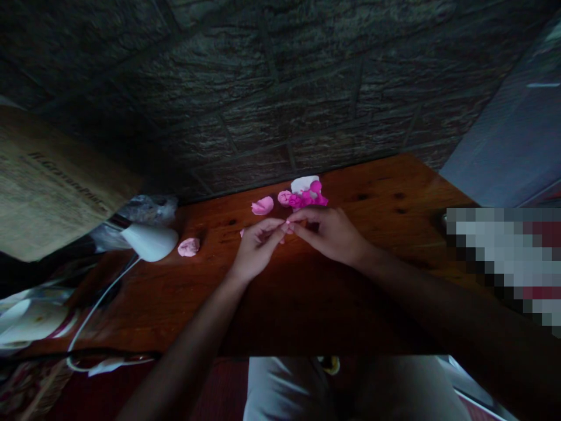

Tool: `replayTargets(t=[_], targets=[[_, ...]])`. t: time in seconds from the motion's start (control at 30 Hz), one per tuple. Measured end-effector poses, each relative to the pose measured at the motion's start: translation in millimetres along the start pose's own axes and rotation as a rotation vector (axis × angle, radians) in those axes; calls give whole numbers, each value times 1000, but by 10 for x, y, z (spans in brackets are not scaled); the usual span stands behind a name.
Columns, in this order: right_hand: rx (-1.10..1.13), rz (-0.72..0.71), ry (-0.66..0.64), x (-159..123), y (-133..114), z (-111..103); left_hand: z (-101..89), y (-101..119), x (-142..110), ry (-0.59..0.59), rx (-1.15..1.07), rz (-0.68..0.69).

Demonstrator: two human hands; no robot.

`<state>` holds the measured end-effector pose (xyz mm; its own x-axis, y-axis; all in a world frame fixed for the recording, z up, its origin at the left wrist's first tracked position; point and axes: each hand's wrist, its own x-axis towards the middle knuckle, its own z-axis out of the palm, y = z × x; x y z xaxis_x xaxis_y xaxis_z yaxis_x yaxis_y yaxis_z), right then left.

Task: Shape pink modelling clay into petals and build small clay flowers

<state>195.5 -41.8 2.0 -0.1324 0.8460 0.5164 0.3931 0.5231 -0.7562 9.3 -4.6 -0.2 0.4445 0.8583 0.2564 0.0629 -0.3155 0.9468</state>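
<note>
Over the wooden table, my left hand (258,245) and my right hand (329,233) meet fingertip to fingertip. Both pinch a small pale pink piece (287,222), mostly hidden by the fingers; its material is unclear. Just behind my right hand lie several bright magenta petal-like pieces (307,200), partly on a white piece (305,185). A light pink flower-like piece (284,198) sits beside them, and a cupped pink piece (262,206) is farther left. Another crumpled pale pink piece (189,247) rests off to the left. Bits of pink show partly behind my left hand.
On the left, a white lamp-like cone (151,242) with a white cable (99,304) stands near clear plastic wrapping (153,209) and a large brown paper bag (56,181). A dark stone wall (280,88) borders the wooden table (385,199) at the back.
</note>
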Motion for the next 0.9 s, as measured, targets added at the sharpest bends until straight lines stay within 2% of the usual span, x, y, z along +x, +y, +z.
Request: replayTargets(t=[0.23, 0.37, 0.5, 0.67, 0.8, 0.9], targets=[[-131, -80, -25, -5, -27, -11, 4, 18, -3, -13, 12, 11], [-204, -75, -71, 1, -37, -30, 19, 19, -11, -24, 35, 9], [-191, -51, -127, 5, -47, -43, 28, 35, -11, -30, 70, -3], [-85, -35, -103, 7, -77, -48, 21, 45, 1, -21, 59, -42], [39, 58, -34, 20, -95, -21, 22, 36, 11, -38, -36, -70], [142, 218, 16, 46, -64, -23, 28, 43, 12, -14, -101, -96]])
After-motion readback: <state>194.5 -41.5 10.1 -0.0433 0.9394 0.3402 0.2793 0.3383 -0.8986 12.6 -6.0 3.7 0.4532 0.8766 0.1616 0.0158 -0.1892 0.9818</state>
